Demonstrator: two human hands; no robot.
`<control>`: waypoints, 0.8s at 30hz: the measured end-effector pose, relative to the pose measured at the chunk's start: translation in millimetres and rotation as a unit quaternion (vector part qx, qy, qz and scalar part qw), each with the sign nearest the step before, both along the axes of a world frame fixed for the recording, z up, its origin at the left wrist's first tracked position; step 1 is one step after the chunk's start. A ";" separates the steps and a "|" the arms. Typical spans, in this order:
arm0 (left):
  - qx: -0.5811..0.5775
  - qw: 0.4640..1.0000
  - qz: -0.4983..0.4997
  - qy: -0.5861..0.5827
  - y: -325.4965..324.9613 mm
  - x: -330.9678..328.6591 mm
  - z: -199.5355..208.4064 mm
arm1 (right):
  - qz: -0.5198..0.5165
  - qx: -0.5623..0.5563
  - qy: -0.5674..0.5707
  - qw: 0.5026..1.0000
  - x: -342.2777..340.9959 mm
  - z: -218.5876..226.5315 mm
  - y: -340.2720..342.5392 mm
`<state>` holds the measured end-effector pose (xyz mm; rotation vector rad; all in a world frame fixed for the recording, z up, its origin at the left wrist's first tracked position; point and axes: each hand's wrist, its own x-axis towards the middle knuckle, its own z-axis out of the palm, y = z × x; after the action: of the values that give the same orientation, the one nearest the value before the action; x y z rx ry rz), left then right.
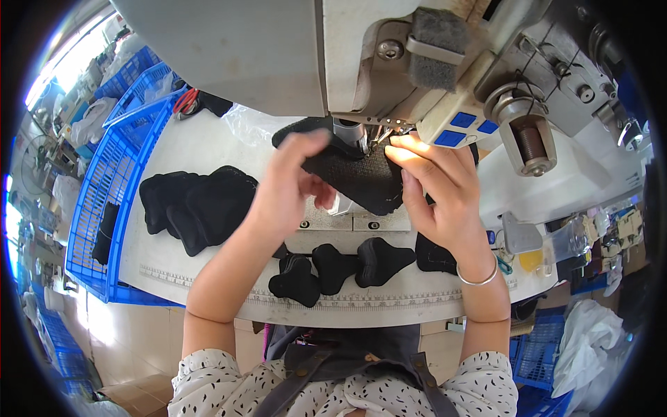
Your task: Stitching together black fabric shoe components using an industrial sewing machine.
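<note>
Resting just beside the presser foot point(365, 144), the fingertips point(393, 153) of the right hand point(445, 194) are at the right side of the black fabric piece point(361, 182). Its index and middle fingers are stretched out close together, and the thumb stands lower, apart from them; if they pinch the cloth or only press it, I cannot tell. The left hand point(281, 198) is blurred, with thumb and fingers spread apart, at the left side of the piece; whether it touches is also not clear.

So the fabric lies between both hands, partly under the foot, and its long axis goes slantwise, from upper left to lower right. The right hand is the nearer one to the foot.

Farther out, above the hands, is the sewing machine point(236, 48). Toward the person, small black pieces point(381, 263) lie in a row on the white table point(184, 156), near the ruler strip point(389, 301). Beyond the left forearm is a black pile point(215, 201), then the blue basket point(118, 182).
</note>
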<state>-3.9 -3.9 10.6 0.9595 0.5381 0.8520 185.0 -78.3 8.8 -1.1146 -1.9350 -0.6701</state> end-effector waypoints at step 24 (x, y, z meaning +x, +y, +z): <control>0.176 0.968 -0.053 0.173 11.2 -28.7 12.1 | 0.004 0.002 -0.012 1.000 -5.9 0.9 -4.1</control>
<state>-32.6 7.3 22.6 1.4668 0.6379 0.6975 179.2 -82.4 9.7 -1.0994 -1.9560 -0.6856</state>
